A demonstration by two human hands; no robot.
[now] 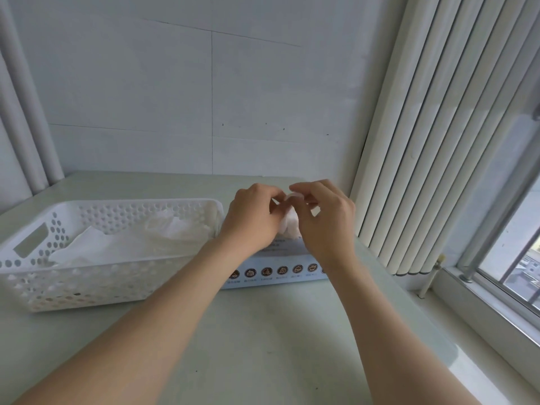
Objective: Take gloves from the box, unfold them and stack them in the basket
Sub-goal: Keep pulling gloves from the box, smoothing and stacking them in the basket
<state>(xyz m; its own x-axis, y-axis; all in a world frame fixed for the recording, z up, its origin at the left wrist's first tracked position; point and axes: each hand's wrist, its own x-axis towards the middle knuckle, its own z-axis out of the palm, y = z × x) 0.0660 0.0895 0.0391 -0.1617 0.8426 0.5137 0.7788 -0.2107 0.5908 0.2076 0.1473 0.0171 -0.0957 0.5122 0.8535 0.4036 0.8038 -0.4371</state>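
1. Glove [287,225]: in the head view you hold one thin, pale, crumpled glove up between both hands. It hangs just above the far part of the box [280,271].
2. Your left hand [251,220] has its fingers curled in and pinches the glove's left side. The back of the hand hides which fingers do the gripping.
3. Your right hand [324,217] pinches the glove's top edge between thumb and forefinger, with the other fingers loosely bent.
4. The box is light blue, with a row of round dark icons along its near side. It lies on the table [263,340] at the right end of the basket [87,283]. Your left forearm covers the join, so you cannot tell whether they touch.
5. The basket is white and perforated, with a handle slot at its left end. It holds a loose pile of gloves [131,244].
6. Vertical blinds [423,141] hang on your right, beside a window [514,258].
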